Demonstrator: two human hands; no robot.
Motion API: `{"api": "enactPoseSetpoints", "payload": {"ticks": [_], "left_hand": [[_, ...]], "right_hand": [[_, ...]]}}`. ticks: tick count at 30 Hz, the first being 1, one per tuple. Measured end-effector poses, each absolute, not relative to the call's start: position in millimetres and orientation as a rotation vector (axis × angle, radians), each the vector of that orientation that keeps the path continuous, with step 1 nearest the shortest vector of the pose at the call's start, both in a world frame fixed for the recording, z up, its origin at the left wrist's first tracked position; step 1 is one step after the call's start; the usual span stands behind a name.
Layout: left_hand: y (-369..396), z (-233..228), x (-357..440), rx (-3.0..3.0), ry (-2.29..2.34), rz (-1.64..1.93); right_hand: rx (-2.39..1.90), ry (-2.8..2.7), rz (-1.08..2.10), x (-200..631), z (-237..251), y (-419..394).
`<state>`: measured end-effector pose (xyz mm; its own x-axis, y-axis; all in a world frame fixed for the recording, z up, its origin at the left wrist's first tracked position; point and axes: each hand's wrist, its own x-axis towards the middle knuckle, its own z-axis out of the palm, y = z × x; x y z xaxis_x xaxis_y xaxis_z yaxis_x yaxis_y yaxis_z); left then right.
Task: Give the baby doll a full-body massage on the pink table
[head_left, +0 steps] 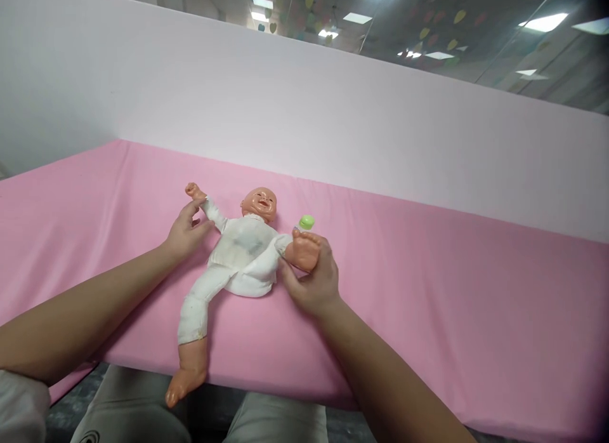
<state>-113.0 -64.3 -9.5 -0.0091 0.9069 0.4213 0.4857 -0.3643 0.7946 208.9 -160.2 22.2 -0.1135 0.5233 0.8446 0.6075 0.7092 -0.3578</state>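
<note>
A baby doll (242, 243) with a white cloth body and a bare plastic head lies on its back, head toward the wall. My left hand (187, 229) is closed lightly around the doll's white-sleeved arm (213, 212), just below its plastic hand. In my right hand (318, 281) is one of the doll's legs, gripped near the foot (304, 249) and bent up beside the body, sole toward me. The other leg (194, 310) stretches toward me, its foot reaching over the table's front edge. The doll's second arm is largely hidden.
Pink cloth (404, 316) covers the table. Just beyond my right hand lies a small object with a bright green top (307, 222), partly hidden. A white wall panel (285, 106) rises behind, with glass above it. My legs (137, 405) are under the front edge.
</note>
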Motion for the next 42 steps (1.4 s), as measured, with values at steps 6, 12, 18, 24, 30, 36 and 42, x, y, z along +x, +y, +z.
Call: {"api": "enactPoseSetpoints", "payload": {"ticks": [6,12,18,24,30,36,42], "left_hand": [[-92.1,2.6,-94.8,2.549,1.144,1.08],[-96.4,3.5,-88.2,2.662,1.054,0.877],[-83.9,1.2,-95.7,2.318,1.45,1.217],[-61.7,-9.7,-117.5,1.893,1.955,1.003],[-67.8,-9.9,-112.6,2.051,1.693,1.188],[-88.1,2.0,-99.2,2.536,1.111,1.018],[-94.9,8.0,-89.7,2.758,0.924,0.687]], "right_hand": [[-0.928,-2.164,0.023,198.7,28.4,-167.5],[-0.842,-2.101,-0.052,196.0,28.3,-161.7],[-0.46,-2.212,-0.031,175.4,21.7,-189.3],[-0.205,-2.733,0.11,153.6,6.3,-208.3],[-0.192,-2.459,0.084,162.9,9.6,-207.8],[-0.537,-2.002,-0.177,184.3,22.5,-191.0],[-1.109,-2.084,0.197,190.9,24.8,-163.2]]}}
